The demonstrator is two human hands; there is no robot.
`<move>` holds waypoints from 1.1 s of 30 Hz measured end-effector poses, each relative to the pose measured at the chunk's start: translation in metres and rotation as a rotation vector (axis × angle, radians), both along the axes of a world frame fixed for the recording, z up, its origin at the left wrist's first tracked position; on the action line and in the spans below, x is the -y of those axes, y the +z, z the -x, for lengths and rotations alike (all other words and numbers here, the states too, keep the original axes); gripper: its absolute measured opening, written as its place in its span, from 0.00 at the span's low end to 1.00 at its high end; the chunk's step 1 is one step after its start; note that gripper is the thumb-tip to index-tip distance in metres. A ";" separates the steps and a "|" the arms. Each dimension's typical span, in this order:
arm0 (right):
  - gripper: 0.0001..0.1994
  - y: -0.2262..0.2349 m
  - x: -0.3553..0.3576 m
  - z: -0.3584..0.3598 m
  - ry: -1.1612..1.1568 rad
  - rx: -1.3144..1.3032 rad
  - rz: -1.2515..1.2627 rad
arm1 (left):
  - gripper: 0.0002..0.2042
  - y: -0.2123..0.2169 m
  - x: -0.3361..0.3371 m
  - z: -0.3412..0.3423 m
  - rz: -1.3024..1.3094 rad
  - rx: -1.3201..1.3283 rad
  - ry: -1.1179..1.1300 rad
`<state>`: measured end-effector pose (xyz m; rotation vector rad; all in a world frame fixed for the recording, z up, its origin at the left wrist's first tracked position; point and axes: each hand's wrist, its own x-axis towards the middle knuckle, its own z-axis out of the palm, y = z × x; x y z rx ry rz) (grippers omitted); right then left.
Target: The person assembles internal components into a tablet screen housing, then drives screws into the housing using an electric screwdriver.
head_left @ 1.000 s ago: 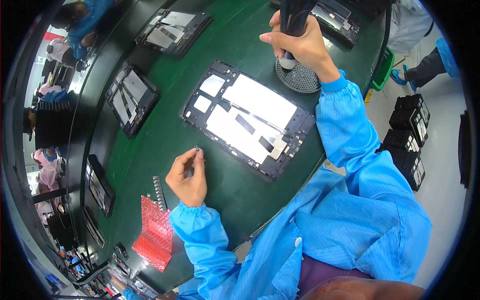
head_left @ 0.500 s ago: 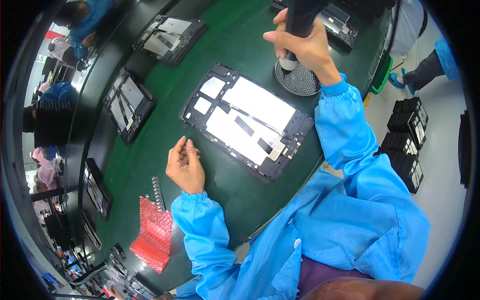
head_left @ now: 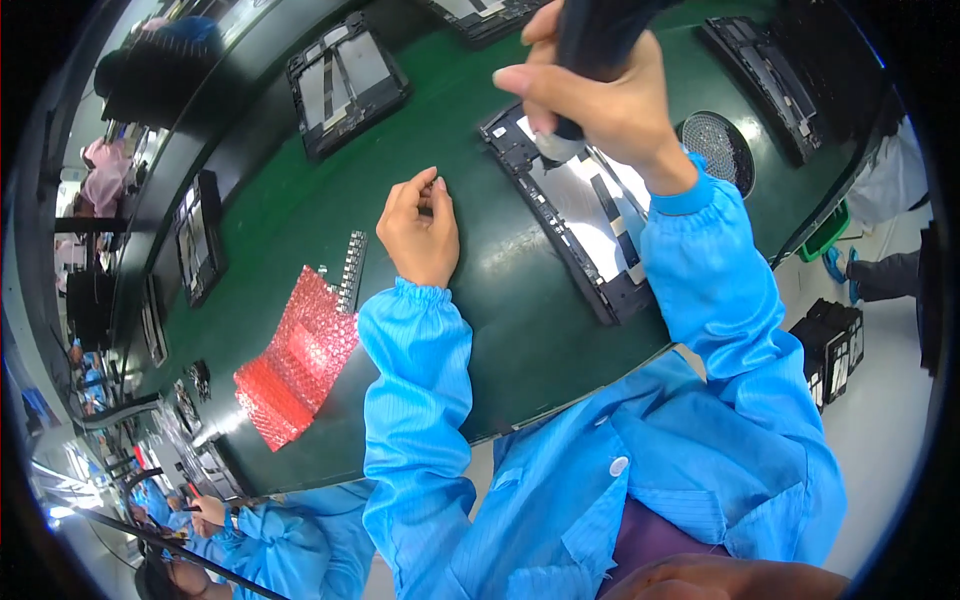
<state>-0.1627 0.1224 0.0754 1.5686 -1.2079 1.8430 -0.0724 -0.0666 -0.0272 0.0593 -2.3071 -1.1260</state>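
My right hand (head_left: 610, 105) is wrapped round a black electric screwdriver (head_left: 598, 40) with a pale lower end. The tool stands over the upper part of an opened tablet (head_left: 585, 225), which shows silvery-white battery packs in a black frame. My right hand and sleeve cover part of that tablet. To its left, my left hand (head_left: 418, 228) hovers over or rests on the green table, fingers curled in and thumb close to them. Whatever the left fingers may hold is hidden. Beneath that hand, towards the left, lie a strip of small metal parts (head_left: 352, 270) and red bubble wrap (head_left: 300, 360).
A round screw dish (head_left: 715, 150) stands right of my right wrist. More opened tablets (head_left: 345, 85) lie along the far side of the green table (head_left: 480, 370), and another (head_left: 765, 85) at the far right. A co-worker's sleeve (head_left: 290, 545) shows at lower left. Stacked dark units (head_left: 832, 345) sit on the floor.
The screwdriver has gone from the screw dish to the tablet, held in my right hand. My left hand has drawn away from the tablet towards the parts strip. The whole view has shifted.
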 end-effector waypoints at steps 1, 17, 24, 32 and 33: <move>0.14 -0.009 0.012 0.001 0.001 0.006 -0.013 | 0.07 -0.002 0.003 -0.002 -0.006 0.005 0.020; 0.15 -0.021 0.024 -0.028 -0.163 0.615 -0.303 | 0.06 -0.001 0.001 -0.002 -0.137 0.045 0.027; 0.15 -0.023 0.023 -0.027 -0.166 0.595 -0.316 | 0.06 -0.002 0.001 -0.002 -0.152 0.047 0.024; 0.15 -0.023 0.023 -0.026 -0.157 0.622 -0.305 | 0.07 -0.003 0.002 -0.002 -0.177 0.047 0.016; 0.15 -0.023 0.023 -0.026 -0.157 0.621 -0.306 | 0.07 -0.003 0.002 -0.002 -0.187 0.046 0.012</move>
